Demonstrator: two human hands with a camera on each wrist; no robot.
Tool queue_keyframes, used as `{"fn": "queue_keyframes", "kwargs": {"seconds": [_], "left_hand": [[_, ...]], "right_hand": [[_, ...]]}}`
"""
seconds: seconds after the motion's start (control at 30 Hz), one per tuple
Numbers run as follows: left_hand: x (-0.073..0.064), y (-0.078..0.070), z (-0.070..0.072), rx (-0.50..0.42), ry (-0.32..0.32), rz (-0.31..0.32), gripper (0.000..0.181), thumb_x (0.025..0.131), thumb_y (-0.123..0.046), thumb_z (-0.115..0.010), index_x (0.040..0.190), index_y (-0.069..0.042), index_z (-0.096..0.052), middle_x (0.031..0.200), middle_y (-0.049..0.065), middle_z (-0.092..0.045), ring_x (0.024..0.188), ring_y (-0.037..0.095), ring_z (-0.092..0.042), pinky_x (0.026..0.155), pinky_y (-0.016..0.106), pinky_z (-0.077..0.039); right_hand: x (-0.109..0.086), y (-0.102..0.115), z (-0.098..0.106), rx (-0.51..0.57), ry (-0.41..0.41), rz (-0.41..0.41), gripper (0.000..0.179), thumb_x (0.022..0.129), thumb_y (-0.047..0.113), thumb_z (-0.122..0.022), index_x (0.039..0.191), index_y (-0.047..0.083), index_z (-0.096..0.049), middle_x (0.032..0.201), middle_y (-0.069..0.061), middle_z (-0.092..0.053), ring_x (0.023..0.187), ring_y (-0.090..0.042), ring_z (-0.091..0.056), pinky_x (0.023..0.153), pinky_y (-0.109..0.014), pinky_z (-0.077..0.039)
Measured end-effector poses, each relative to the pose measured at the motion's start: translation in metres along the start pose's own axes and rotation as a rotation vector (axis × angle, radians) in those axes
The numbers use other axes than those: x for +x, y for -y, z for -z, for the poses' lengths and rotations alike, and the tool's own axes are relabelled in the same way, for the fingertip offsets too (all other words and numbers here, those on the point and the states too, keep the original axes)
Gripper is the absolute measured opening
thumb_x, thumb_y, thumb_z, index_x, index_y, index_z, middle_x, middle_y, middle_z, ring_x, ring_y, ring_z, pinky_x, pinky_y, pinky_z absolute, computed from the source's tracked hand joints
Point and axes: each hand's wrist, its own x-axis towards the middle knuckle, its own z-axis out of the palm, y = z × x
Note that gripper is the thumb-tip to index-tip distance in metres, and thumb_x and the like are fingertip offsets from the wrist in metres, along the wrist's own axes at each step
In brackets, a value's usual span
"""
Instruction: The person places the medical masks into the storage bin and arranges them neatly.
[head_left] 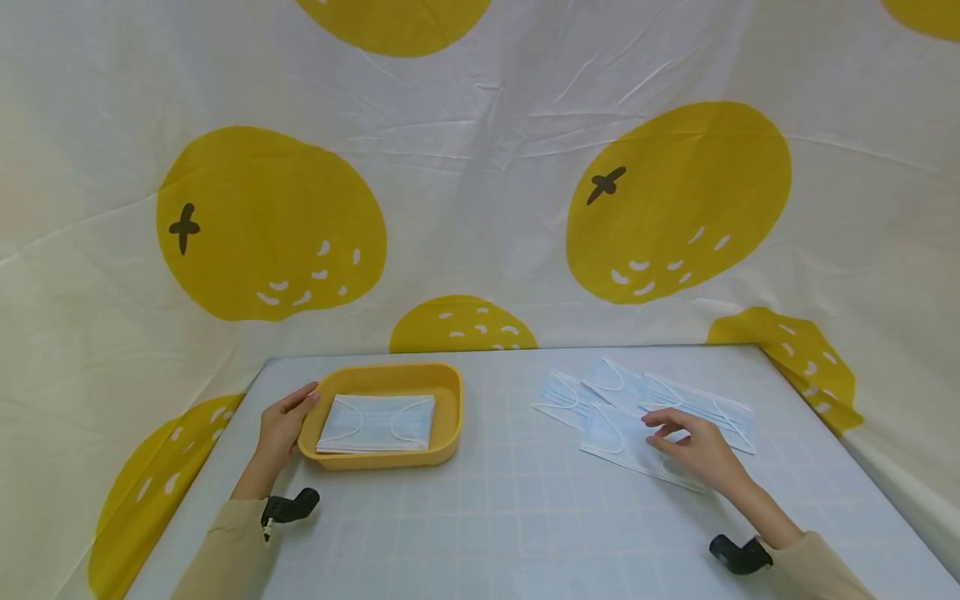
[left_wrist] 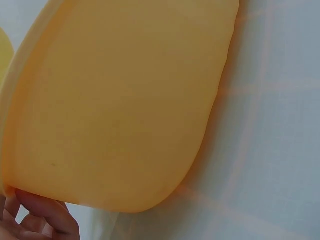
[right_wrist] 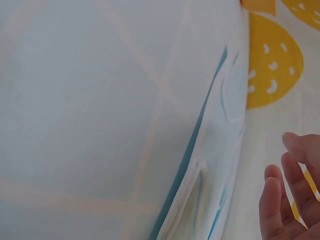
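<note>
On the left of the table, my left hand [head_left: 283,425] holds the yellow tray [head_left: 455,417] by its left end, with the fingers at the rim. A stack of light blue face masks [head_left: 375,425] lies inside, white ear loops on top. The left wrist view has the tray's outer wall [left_wrist: 125,110] filling it, the curled fingers [left_wrist: 50,212] against its lower corner. Over on the right, my right hand [head_left: 697,450] is above the nearest loose face mask [head_left: 611,433], thumb and fingers apart and nothing between them. In the right wrist view its fingers [right_wrist: 272,200] are loosely bent.
Several more face masks [head_left: 701,404] overlap behind and beside the nearest one. The table [head_left: 495,517] has a pale checked cover. A white curtain [head_left: 480,192] with yellow fruit shapes hangs along its back and sides.
</note>
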Motion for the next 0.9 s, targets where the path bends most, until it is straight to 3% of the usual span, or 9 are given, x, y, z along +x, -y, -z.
{"fn": "queue_keyframes", "kwargs": {"seconds": [0.2, 0.47, 0.67, 0.9], "left_hand": [[0.0, 0.0, 0.0, 0.012, 0.001, -0.005, 0.057, 0.096, -0.043, -0.054, 0.144, -0.014, -0.045, 0.152, 0.008, -0.04, 0.136, 0.021, -0.041, 0.085, 0.007, -0.047], [0.001, -0.001, 0.0, 0.009, 0.0, 0.008, 0.057, 0.096, -0.043, -0.053, 0.145, -0.014, -0.044, 0.153, 0.007, -0.039, 0.137, 0.022, -0.041, 0.094, 0.014, -0.046], [0.0, -0.002, 0.0, -0.003, -0.001, 0.013, 0.056, 0.096, -0.041, -0.055, 0.144, -0.015, -0.045, 0.152, 0.006, -0.04, 0.136, 0.02, -0.041, 0.077, 0.003, -0.047], [0.0, -0.001, 0.001, -0.005, 0.002, 0.014, 0.056, 0.096, -0.042, -0.055, 0.144, -0.014, -0.045, 0.153, 0.006, -0.039, 0.136, 0.021, -0.04, 0.077, 0.002, -0.046]], "right_hand": [[-0.004, -0.013, 0.005, -0.025, -0.007, -0.019, 0.027, 0.083, 0.014, -0.075, 0.108, 0.008, -0.069, 0.104, -0.009, -0.072, 0.079, 0.006, -0.057, 0.064, -0.018, -0.053], [-0.006, -0.022, 0.013, -0.025, -0.043, -0.007, 0.028, 0.081, 0.014, -0.077, 0.107, 0.006, -0.069, 0.102, -0.01, -0.072, 0.077, 0.004, -0.059, 0.063, -0.017, -0.053], [-0.009, -0.032, 0.019, -0.044, 0.005, -0.069, 0.034, 0.082, 0.021, -0.076, 0.112, 0.007, -0.067, 0.106, -0.011, -0.071, 0.08, 0.002, -0.06, 0.067, -0.017, -0.051], [-0.01, -0.044, 0.022, -0.077, 0.046, -0.175, 0.039, 0.083, 0.027, -0.076, 0.115, 0.008, -0.066, 0.108, -0.013, -0.07, 0.086, -0.017, -0.063, 0.065, -0.016, -0.048]]}}
